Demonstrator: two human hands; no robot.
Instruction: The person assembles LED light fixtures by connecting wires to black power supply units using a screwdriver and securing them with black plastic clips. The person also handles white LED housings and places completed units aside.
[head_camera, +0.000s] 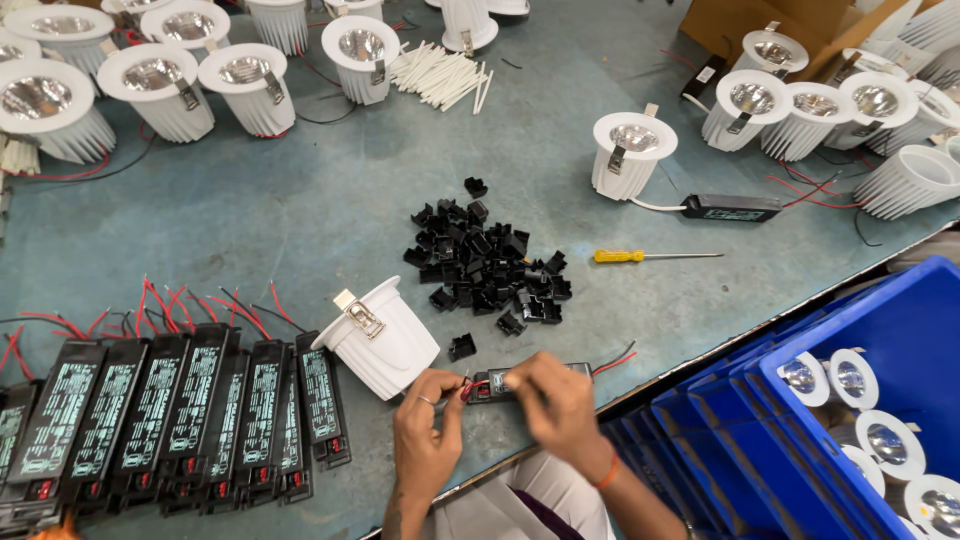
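Head view: a black LED driver (505, 384) is gripped at the desk's (300, 200) near edge by the right hand (558, 405); its red wires are pinched by the left hand (425, 432). A white downlight housing (380, 337) is tipped just left; black plastic clips (485, 265) are heaped behind.

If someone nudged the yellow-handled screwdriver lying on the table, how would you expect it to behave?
The screwdriver would probably roll, since its handle looks rounded and it lies flat on the smooth table. Its thin metal shaft looks stiff. It seems light, likely easy to lift.
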